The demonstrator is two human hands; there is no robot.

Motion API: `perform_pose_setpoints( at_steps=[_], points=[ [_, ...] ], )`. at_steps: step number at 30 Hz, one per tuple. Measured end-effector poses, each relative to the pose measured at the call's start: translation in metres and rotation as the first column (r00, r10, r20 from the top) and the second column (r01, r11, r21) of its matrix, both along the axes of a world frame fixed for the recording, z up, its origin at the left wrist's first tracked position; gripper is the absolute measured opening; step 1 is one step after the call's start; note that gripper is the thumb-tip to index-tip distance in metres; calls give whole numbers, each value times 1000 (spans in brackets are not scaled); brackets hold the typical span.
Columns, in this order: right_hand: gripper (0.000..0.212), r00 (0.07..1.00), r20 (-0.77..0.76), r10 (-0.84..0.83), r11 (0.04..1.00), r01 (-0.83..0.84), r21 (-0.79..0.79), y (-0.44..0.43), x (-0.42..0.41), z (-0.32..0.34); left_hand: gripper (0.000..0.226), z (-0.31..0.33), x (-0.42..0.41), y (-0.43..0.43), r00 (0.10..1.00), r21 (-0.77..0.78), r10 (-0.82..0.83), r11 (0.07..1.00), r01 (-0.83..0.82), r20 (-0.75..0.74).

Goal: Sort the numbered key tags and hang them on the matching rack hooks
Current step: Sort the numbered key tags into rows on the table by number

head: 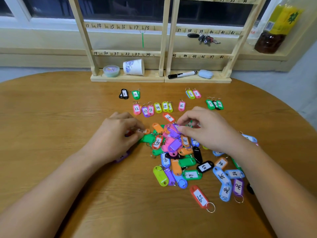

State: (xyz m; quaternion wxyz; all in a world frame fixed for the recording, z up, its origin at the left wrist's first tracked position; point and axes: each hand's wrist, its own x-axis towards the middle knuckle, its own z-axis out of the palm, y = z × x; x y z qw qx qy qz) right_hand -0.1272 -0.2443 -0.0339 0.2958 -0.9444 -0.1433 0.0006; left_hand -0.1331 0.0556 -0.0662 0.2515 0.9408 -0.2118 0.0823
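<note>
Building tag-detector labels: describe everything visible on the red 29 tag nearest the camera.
The red 29 tag is a rounded oblong of glossy red plastic with a white paper insert, handwritten 29 in black. A silver split ring hangs from its near end. It lies flat, label up, slanted on the wooden table, just clear of the pile's near edge; only the table touches it.

We are counting one double rack [154,78], on its base one tub [111,70], one cup [134,67], one marker [182,74], one blue case [205,73], hanging on it one green tag [142,39], one key bunch [206,39], beside it one bottle [274,31].
</note>
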Motion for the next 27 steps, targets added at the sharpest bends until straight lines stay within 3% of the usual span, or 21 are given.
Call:
perform_pose_setpoints(
  at_steps=[5, 12, 20, 24, 27],
  points=[
    [19, 984, 17, 179, 984, -178, -25, 23, -14, 1, 30, 6, -2, 2, 999, 23, -51, 998, 51, -6],
    [30, 970, -42, 241, 961, -244, -133, 14, -24, -1, 39, 4, -4, -1, 993, 78, -119, 990, 118, 6],
    [29, 972, -39, 230, 973, -230, -10, 7, -25, -5, 12, 6, -6, -3, 994, 18, -82, 997, 81, 66],
    [28, 975, -77, 209, 975, -202, 94, 6, -24, -4, 8, 9, -4, -1, 999, -92, 20, 995, -23, -35],
    [28, 977, -114, 181, 973, -160, 166, 1, -22, -3, 9, 11, -2, 3, 994, -79, 41, 996, -50, -105]
  ],
)
